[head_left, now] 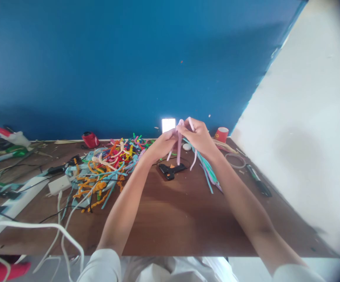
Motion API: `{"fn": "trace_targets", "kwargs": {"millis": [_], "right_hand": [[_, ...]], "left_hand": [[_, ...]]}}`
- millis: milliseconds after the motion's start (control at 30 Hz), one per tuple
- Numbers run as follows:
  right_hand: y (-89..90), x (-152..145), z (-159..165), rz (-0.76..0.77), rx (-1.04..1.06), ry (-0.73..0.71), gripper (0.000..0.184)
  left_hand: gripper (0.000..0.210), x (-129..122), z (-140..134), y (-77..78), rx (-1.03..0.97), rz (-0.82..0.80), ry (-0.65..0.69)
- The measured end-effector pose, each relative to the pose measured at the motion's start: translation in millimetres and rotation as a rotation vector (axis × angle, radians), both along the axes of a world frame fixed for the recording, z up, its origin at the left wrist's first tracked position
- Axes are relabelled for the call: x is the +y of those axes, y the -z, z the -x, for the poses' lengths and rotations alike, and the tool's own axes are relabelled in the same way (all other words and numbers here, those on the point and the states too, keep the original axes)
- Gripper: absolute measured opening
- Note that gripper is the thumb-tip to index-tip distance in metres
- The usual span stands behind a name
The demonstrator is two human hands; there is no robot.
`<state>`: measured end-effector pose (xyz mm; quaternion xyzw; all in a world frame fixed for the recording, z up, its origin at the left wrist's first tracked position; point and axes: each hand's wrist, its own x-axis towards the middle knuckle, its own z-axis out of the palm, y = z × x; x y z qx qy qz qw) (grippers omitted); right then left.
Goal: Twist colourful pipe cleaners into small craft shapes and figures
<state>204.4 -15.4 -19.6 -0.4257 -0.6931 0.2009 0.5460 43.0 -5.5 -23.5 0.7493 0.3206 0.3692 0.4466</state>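
Observation:
Both my hands meet above the back of the table, with pale pink pipe cleaners (179,150) between them. My left hand (169,141) pinches the strands near their upper part. From the other side, my right hand (198,135) has its fingers closed on the same pink strands, and one loose end hangs below it. Under the hands lies a black glue gun (171,171) on the tabletop. Beside my right forearm rests a bundle of teal and lilac pipe cleaners (207,170). A lit phone screen (168,124) stands behind my left hand.
On the left lies a tangled heap of coloured pipe cleaners (99,184), near a white adapter (59,185), a power strip (20,199) and loose cables. A red pouch (90,139) sits by the blue wall. Rightward are a red cup (221,134), a tape ring (235,160) and a marker (258,180).

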Motion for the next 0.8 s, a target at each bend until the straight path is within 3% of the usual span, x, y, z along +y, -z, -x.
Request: {"fn": "trace_targets", "kwargs": {"millis": [133, 233, 400, 567, 800], "right_hand": [[-0.4, -0.2, 1.0, 0.015, 0.087, -0.012, 0.033], [0.2, 0.6, 0.4, 0.021, 0.139, -0.013, 0.034], [0.9, 2.1, -1.0, 0.063, 0.169, -0.029, 0.034], [-0.4, 2.3, -0.2, 0.031, 0.140, -0.004, 0.030], [1.8, 3.0, 0.9, -0.042, 0.112, 0.029, 0.031]], "left_hand": [[0.011, 1.1, 0.3, -0.2, 0.009, -0.106, -0.029], [0.023, 1.9, -1.0, 1.0, -0.015, -0.149, -0.020], [0.029, 0.9, -4.0, 4.3, -0.013, -0.042, 0.084], [0.032, -0.4, -2.7, 3.3, 0.051, -0.083, 0.033], [0.032, -2.4, -4.9, 2.2, 0.023, -0.092, 0.139]]}}
